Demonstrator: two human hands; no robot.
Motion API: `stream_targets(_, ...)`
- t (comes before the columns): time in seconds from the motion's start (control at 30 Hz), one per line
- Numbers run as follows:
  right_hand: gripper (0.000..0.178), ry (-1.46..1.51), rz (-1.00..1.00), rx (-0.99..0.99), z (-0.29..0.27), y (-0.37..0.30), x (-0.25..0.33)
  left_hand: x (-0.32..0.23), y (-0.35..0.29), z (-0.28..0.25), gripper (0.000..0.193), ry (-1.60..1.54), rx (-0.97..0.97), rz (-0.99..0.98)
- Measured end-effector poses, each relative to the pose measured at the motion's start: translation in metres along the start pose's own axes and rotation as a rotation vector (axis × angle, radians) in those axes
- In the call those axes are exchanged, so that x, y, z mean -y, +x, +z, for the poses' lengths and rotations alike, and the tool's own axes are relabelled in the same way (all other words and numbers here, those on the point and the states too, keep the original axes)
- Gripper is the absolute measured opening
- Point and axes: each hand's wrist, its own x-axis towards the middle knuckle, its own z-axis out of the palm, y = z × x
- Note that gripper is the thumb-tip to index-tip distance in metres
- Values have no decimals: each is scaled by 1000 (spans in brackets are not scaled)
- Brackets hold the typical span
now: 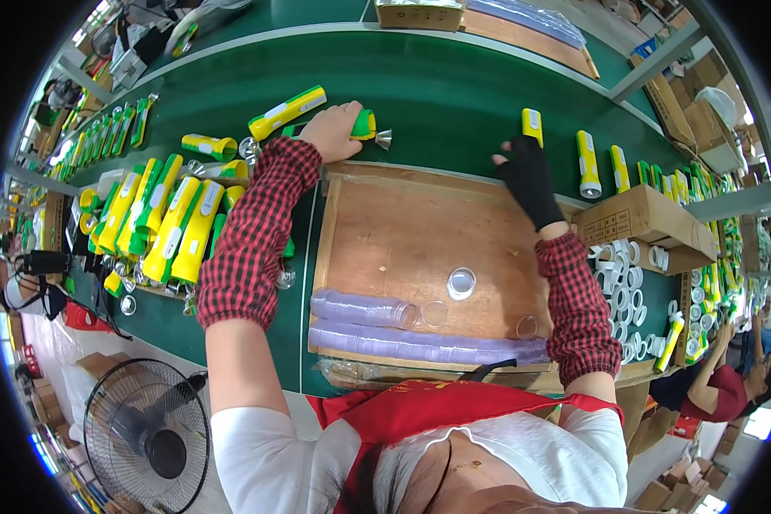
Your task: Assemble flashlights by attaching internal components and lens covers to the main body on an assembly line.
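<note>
My left hand (pixel 338 133) is closed round a green-and-yellow flashlight body (pixel 364 125) at the back edge of the wooden board. A loose silver reflector (pixel 384 139) sticks out at its right end. Just behind lies another yellow flashlight body (pixel 289 111). My right hand (pixel 529 182), in a black fingerless glove, is closed over the near end of a yellow flashlight (pixel 532 125), which the glove hides. On the wooden board (pixel 403 223) between my arms lie a clear round lens (pixel 461 283) and two rows of stacked lenses in purplish film (pixel 428 343).
Many yellow and green flashlight bodies (pixel 158 214) are piled on the left. Finished-looking flashlights (pixel 588 164) stand to the right, beside a cardboard box (pixel 642 223) and white rings (pixel 621 291). A black fan (pixel 150 437) stands lower left; a person in red (pixel 732 385) works far right.
</note>
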Motion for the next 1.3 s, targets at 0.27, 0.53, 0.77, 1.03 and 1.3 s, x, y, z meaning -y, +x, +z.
stream_targets(0.27, 23, 875, 297, 97, -24, -29, 108, -170, -49, -60, 62, -612, -57, 19)
stream_targets(0.53, 30, 840, 11, 319, -110, -111, 156, -247, -137, -30, 41, -1823, 289, -284)
stream_targets(0.77, 27, 905, 171, 458, -101, -179, 131, -291, -196, 22, 35, -2095, 317, -513)
stream_targets(1.03, 28, 85, -3, 206, -24, -177, 83, -297, -220, 40, 30, -1983, 196, -517)
stream_targets(1.3, 24, 464, 423, 340, -33, -167, 71, -297, -227, 38, 33, -1994, 225, -527)
